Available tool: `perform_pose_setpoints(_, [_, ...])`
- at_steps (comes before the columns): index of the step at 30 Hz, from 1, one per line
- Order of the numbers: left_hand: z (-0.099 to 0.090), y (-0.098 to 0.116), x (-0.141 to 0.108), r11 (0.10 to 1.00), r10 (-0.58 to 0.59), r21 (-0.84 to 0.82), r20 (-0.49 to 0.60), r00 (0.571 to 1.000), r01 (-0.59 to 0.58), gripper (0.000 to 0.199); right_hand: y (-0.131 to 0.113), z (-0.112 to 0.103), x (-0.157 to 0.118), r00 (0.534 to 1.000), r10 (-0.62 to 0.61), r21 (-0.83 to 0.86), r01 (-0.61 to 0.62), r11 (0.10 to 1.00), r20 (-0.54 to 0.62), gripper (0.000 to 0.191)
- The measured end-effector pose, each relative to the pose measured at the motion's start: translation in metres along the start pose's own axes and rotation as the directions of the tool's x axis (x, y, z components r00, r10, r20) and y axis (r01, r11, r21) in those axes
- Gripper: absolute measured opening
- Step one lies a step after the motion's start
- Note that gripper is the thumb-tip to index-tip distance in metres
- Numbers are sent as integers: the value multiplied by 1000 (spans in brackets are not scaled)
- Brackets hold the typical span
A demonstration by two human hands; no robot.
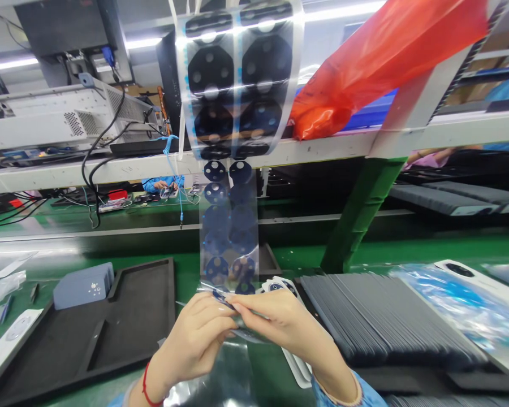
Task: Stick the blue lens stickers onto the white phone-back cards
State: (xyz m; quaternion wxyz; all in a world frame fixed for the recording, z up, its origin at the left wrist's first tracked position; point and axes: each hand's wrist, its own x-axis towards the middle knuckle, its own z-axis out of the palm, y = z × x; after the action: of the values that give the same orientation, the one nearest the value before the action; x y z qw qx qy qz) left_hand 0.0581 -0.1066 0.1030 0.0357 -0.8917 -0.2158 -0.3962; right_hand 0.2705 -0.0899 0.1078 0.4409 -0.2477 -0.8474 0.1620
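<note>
A clear strip of round dark stickers point(216, 217) hangs from a roll point(237, 79) above and runs down to both hands. My left hand point(201, 330), with a red cord at its wrist, is closed on the lower end of the strip. From the other side, my right hand point(277, 316) pinches with thumb and forefinger at a dark round sticker point(220, 295) near the strip's fold. Whether that sticker is lifted off the film, I cannot tell. Loose clear film point(220, 370) trails below the hands. White panels point(294, 362) with camera-ring shapes lie partly behind my right hand.
A black tray point(139, 316) at left holds a stack of blue-grey panels point(85, 285). To the right stands a long row of dark grey panels point(385, 316), beside plastic bags point(458, 299). A shelf rail point(331, 152) and a green post point(360, 215) stand ahead; a red bag point(377, 62) hangs above.
</note>
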Motion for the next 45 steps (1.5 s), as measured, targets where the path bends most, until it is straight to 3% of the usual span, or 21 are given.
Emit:
perform_pose_setpoints(6, [-1, 2, -1, 994, -34, -103, 10, 999, 35, 20, 1, 0, 1, 999, 34, 70, -35, 997, 12, 28])
perform_pose_setpoints(13, [7, 3, -4, 963, -256, -82, 15, 967, 256, 23, 12, 11, 1, 997, 36, 93, -30, 995, -71, 33])
perform_pose_setpoints(17, [7, -2, -6, 970, -236, -70, -3, 972, 235, 22, 15, 20, 3, 981, 74, 190, -39, 981, -180, 30])
perform_pose_setpoints(20, [4, -5, -6, 974, -214, -71, 0, 977, 213, 20, 13, 23, 4, 972, 137, 247, -88, 965, -193, 25])
perform_pose_setpoints(28, [-2, -7, -3, 962, -211, -166, 48, 976, 216, 17, 5, 18, 9, 954, 230, 122, -209, 970, -193, 22])
perform_pose_setpoints(31, [-10, -10, -3, 933, -314, -145, 121, 942, 330, 14, 5, 12, 12, 903, 257, 98, -237, 966, -343, 18])
perform_pose_setpoints(34, [-20, -17, -8, 883, -447, -50, 219, 868, 467, 16, 5, 6, 10, 778, 303, 124, -283, 951, -551, 13])
perform_pose_setpoints(36, [-26, -22, -13, 867, -493, 47, 225, 840, 496, 18, 4, 3, 8, 691, 308, 136, -293, 946, -654, 11])
perform_pose_setpoints(38, [-31, -21, -17, 859, -507, 153, 127, 852, 489, 17, 1, 2, 6, 659, 276, 101, -290, 952, -699, 10])
perform_pose_setpoints(41, [-39, -9, -18, 860, -443, 253, -57, 895, 442, 13, -6, 6, 5, 705, 166, -5, -233, 972, -690, 12])
perform_pose_setpoints(43, [-43, 5, -16, 907, -369, 216, -11, 929, 363, 15, -11, 11, 6, 729, 84, -70, -178, 982, -679, 14])
perform_pose_setpoints(45, [-45, 18, -13, 954, -297, 92, 141, 944, 286, 15, -16, 17, 6, 743, 33, -117, -149, 982, -669, 15])
